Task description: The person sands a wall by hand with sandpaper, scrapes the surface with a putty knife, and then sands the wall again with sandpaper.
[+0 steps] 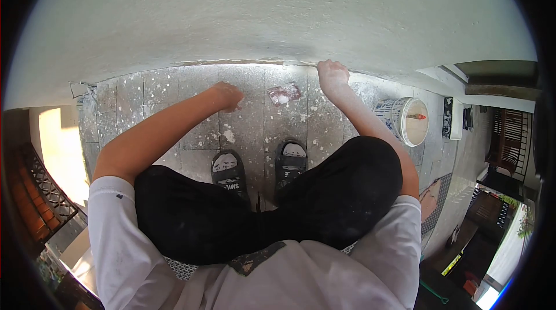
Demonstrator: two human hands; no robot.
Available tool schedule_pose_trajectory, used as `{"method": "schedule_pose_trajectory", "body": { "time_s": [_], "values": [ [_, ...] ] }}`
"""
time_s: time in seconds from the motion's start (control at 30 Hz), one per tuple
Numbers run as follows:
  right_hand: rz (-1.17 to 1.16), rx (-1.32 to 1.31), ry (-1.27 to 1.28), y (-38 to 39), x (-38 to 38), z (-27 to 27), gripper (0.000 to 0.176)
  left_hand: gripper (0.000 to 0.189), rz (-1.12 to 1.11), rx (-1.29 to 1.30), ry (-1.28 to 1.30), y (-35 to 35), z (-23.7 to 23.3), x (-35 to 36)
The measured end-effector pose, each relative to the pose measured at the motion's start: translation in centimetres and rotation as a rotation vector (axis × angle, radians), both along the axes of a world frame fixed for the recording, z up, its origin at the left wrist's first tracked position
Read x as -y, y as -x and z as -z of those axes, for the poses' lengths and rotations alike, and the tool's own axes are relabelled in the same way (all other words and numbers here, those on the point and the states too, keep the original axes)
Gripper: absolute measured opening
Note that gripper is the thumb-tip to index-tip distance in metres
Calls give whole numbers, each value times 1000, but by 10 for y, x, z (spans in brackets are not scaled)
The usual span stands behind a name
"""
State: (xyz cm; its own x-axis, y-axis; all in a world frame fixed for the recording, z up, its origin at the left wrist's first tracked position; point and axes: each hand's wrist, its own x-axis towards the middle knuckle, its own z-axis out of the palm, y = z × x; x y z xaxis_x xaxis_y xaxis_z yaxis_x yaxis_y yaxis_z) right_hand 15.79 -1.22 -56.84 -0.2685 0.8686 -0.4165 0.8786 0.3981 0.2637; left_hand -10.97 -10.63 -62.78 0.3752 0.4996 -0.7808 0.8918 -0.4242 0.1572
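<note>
My right hand (333, 72), dusted white, is closed in a fist against the foot of the pale wall (278, 15), where it meets the floor. Whatever may be in its fingers is hidden. Over the tiles, my left hand (227, 97) hangs with its fingers curled in and nothing visible in them. Between the two hands lies a flat reddish-brown piece (291, 91), like sandpaper, with white powder on it. White dust and splashes cover the grey tiled floor (200, 87).
A paint-stained white bucket (414, 123) with a red-tipped tool in it stands to the right of my right forearm. Beyond it is a black and white tray (453, 119). My sandalled feet (291, 162) are on the tiles below the reddish-brown piece. Dark wooden furniture (507, 142) stands far right.
</note>
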Motion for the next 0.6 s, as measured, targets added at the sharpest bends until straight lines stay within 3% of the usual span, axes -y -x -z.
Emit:
{"method": "schedule_pose_trajectory", "body": {
  "time_s": [0.13, 0.37, 0.5, 0.6],
  "values": [
    [-9, -61, -26, -14, 12, -24, 16, 38, -46, 34, -11, -3, 0, 1],
    [-32, 20, 28, -11, -2, 8, 20, 38, -4, -2, -6, -6, -7, 6],
    [24, 84, 54, 3, 5, -41, 23, 39, -46, 36, -23, -4, -5, 5],
    [55, 95, 67, 9, -6, 0, 24, 37, 13, 8, -8, -7, -3, 10]
  ]
}}
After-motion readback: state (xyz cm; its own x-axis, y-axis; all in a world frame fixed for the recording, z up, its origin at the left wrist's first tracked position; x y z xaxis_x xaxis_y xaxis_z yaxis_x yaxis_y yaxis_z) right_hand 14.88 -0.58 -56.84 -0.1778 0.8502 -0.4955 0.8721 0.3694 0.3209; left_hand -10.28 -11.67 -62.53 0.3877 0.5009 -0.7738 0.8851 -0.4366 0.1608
